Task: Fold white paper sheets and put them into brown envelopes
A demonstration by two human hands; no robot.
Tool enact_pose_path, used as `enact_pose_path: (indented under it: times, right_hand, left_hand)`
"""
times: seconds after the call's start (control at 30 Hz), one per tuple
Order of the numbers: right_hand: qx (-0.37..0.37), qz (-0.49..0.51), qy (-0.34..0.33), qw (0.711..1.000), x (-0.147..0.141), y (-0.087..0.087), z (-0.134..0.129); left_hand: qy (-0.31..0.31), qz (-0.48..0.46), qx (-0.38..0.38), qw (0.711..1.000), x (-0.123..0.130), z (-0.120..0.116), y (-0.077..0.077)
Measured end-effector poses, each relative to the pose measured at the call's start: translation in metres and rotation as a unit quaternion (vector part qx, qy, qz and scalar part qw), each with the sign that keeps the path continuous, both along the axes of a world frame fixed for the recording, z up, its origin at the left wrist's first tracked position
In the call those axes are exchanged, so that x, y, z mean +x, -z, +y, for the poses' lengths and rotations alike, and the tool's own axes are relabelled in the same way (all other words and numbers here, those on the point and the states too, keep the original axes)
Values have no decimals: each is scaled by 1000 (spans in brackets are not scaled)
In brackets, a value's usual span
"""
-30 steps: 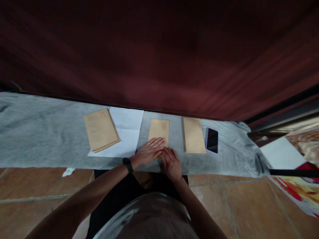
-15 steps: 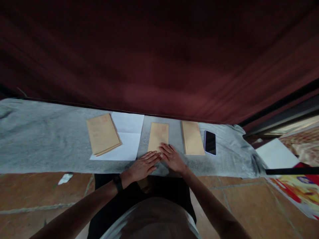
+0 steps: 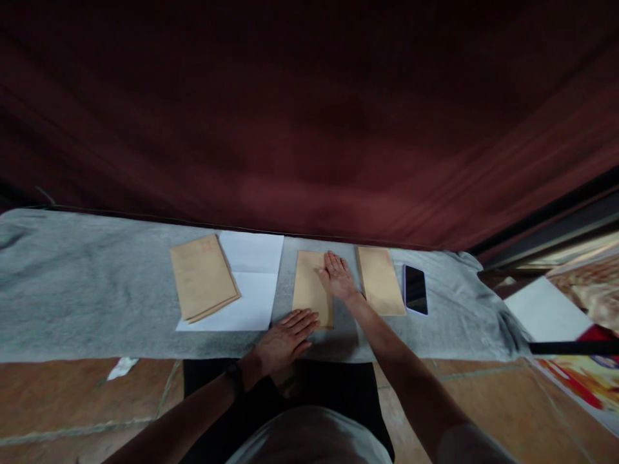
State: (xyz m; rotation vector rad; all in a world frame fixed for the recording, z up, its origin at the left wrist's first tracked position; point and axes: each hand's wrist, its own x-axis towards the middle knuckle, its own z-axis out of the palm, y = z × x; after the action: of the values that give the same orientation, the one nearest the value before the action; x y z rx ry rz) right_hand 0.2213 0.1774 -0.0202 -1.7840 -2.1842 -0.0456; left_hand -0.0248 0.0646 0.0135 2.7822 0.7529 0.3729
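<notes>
A single brown envelope point(image 3: 309, 287) lies flat on the grey cloth in front of me. My left hand point(image 3: 287, 338) rests with its fingers stretched out over the envelope's near left corner. Along the right edge, near the far right corner, my right hand point(image 3: 338, 274) lies flat, fingers extended and partly covering that edge. A stack of brown envelopes point(image 3: 382, 280) sits just right of my right hand. To the left, another pile of brown envelopes point(image 3: 203, 277) lies askew over a creased white paper sheet point(image 3: 254, 283).
A phone point(image 3: 415, 290) lies right of the right-hand stack. The grey cloth point(image 3: 97, 283) covers a narrow surface, with a dark red drape point(image 3: 309, 161) behind it. A white sheet point(image 3: 546, 309) and a colourful printed box or bag are at far right.
My right hand has slid away from me along the envelope's right edge, from its near end to its far corner. My left hand has stayed at the near end.
</notes>
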Motion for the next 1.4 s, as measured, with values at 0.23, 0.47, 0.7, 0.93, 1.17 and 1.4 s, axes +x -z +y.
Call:
enact_pose_path:
  times: [0.23, 0.47, 0.7, 0.93, 1.17, 1.4]
  right_hand:
    - [14, 12, -7, 1000, -6, 0, -24]
    - [-12, -5, -89, 996, -7, -8, -110]
    - [-29, 1, -146, 989, -3, -18, -167]
    - [-33, 51, -124, 990, -3, -16, -170]
    - [-32, 82, -119, 989, -1, -12, -168]
    - [-41, 94, -109, 989, -2, -12, -167]
  left_hand:
    - [-13, -13, -3, 1000, 1, -2, 3]
    - [-17, -17, -8, 1000, 3, -4, 2]
    - [-26, -12, 16, 999, 5, -10, 3]
    - [-36, 17, 25, 999, 10, -16, 3]
    - [-32, 15, 14, 999, 10, -17, 2]
    - [-55, -19, -4, 998, 11, -14, 6]
